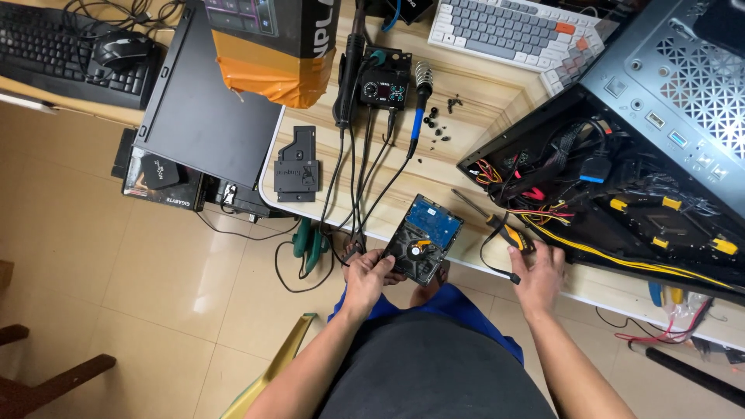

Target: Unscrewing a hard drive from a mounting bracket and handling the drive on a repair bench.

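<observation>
Nearest the camera, the left hand (371,273) grips the near left corner of a rectangular metal hard drive (424,239), circuit board side up, blue and black, fingers clenched on its edge. The drive overhangs the near edge of the pale wooden table (497,101).

Right of the drive, the right hand (538,271) rests palm down at the table edge, fingers spread, grasping nothing; its fingertips lie just beside a screwdriver with a yellow and black handle (497,225), whose metal shaft points away toward the drive's far right.

Left of the drive, black cables run from beyond it down over the table edge. Farther left lies a flat black mounting bracket (296,167).

Beyond the drive stands a black soldering station with a lit display (384,81). Right of the drive sits an open black computer case (621,178), full of coloured wiring. Farthest beyond the drive lies a grey and white keyboard (512,31).
</observation>
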